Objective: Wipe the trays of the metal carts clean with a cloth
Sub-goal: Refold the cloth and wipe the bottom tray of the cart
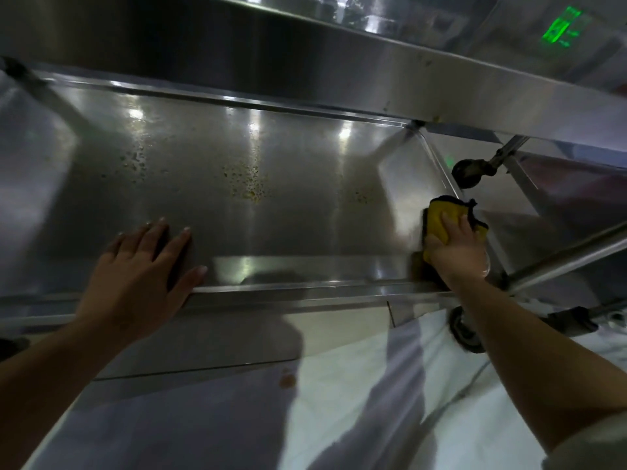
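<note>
1. Wiping the lower stainless-steel cart tray [237, 184]: the right hand [456, 245] presses a folded yellow cloth with dark edging [441, 222] flat against the tray floor at its right end, close to the side wall, fingers spread over the cloth rather than curled round it.
2. The left hand [142, 276] rests open on the tray's near rim, fingers straight, bracing the cart; the two hands are well apart.
3. Yellow-brown dried specks [251, 188] lie mid-tray, between the hands and not yet reached.
4. Suggested technique: sweep the cloth leftward in overlapping passes under firm, even pressure, linger on the specks, and finish along the rim corners.
5. An upper steel shelf [305, 59] overhangs; a black caster wheel [466, 174] stands beyond the tray's right end.
</note>
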{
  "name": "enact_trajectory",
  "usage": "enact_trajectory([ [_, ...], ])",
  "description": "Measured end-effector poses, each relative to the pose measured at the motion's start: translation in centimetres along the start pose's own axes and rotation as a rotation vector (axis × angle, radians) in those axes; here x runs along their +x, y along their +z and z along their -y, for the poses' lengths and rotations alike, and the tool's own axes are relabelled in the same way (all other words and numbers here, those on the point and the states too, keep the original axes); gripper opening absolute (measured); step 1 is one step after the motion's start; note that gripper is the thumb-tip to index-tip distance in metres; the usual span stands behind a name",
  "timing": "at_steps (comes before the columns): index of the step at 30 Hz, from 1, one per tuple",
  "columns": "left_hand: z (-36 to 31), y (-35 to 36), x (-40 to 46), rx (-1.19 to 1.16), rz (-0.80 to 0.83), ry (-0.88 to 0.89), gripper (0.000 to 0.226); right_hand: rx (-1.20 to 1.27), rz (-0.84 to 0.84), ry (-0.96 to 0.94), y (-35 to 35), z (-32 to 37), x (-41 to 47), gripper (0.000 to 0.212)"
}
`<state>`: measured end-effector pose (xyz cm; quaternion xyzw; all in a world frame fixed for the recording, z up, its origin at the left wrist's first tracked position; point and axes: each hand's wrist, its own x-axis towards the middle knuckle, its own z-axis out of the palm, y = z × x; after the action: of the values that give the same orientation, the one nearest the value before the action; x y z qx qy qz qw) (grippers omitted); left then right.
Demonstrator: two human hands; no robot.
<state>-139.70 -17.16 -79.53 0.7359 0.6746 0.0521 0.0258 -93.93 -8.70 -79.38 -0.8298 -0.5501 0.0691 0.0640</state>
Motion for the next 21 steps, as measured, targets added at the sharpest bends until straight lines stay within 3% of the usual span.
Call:
enact_trajectory([
  [4, -0.1, 0.1, 0.0, -0.009, -0.022, 0.009, 0.090, -0.074, 0.023, 0.074, 1.2, 6.1, -3.3, 0.066],
  [9, 0.4, 0.7, 0.1, 0.022, -0.029, 0.022, 0.084, -0.075, 0.022, -0.380, 2.6, 10.6, -8.0, 0.062],
  [14, 0.6, 1.2, 0.1, 0.025, -0.045, 0.024, 0.079, -0.007, 0.018, -0.522, 1.2, 8.6, -7.3, 0.057],
  [17, 0.8, 1.3, 0.1, 0.031, -0.046, 0.025, 0.077, 0.048, -0.004, -0.452, -0.1, 4.6, -5.5, 0.057],
  [21, 0.5, 1.1, 0.0, 0.021, -0.050, 0.015, 0.079, 0.086, 0.048, -0.104, -2.2, -0.8, -3.1, 0.066],
])
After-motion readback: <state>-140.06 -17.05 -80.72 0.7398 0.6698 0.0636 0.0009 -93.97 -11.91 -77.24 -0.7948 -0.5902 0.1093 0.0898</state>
